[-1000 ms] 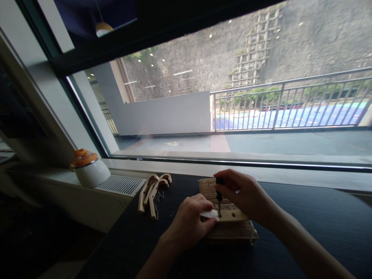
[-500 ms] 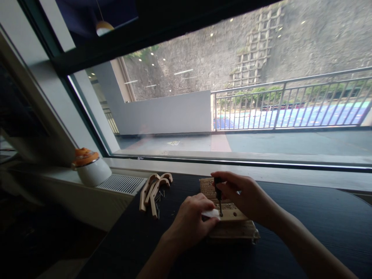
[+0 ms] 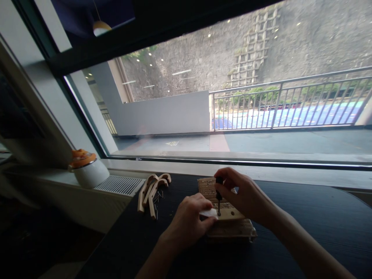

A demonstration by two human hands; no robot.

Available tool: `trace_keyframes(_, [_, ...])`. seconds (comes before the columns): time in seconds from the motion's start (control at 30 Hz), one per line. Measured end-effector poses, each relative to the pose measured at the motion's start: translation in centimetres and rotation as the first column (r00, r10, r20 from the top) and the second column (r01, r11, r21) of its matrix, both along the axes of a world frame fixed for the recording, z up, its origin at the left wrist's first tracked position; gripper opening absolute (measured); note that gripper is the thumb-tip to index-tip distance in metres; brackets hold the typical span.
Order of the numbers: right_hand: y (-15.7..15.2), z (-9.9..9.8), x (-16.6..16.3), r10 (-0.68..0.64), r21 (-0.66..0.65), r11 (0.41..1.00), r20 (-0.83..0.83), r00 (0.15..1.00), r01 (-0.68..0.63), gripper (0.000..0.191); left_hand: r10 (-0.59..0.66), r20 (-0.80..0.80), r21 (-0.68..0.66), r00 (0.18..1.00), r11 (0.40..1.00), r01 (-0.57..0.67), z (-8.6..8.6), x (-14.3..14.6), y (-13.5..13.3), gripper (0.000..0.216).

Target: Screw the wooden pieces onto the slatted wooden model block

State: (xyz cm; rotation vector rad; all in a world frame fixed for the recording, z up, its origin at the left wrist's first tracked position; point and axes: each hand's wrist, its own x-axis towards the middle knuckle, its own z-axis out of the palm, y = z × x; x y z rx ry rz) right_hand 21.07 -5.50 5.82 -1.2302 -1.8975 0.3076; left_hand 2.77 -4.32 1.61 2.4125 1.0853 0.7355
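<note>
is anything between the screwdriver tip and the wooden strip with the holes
Nothing visible does. The right hand holds the screwdriver upright with its tip down on the wooden strip. The left hand and a small white piece at its fingertips sit just beside the tip, not under it.

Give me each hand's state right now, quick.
Left hand: closed on a small white piece atop the wooden block.
Right hand: closed around an upright screwdriver.
</note>
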Motion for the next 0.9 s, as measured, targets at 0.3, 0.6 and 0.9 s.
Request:
trace_keyframes(0.3, [-0.25, 0.08, 0.28, 0.18, -0.002, 0.984, 0.007, 0.984, -0.18, 0.031, -0.028, 0.133, -0.057, 0.991, 0.998, 0.036, -0.42, -0.18, 0.09, 0.02])
trace_keyframes(0.6, [0.1, 0.15, 0.61, 0.077, -0.004, 0.997, 0.032, 0.997, -0.077, 0.028, -0.037, 0.269, -0.269, 0.962, 0.957, 0.112, -0.5, -0.97, 0.56, 0.045])
trace_keyframes(0.9, [-0.43, 0.34, 0.23, 0.14, 0.039, 0.989, 0.047, 0.989, -0.142, 0.034, 0.001, 0.175, -0.231, 0.984, 0.972, 0.04, -0.85, -0.75, 0.64, 0.033])
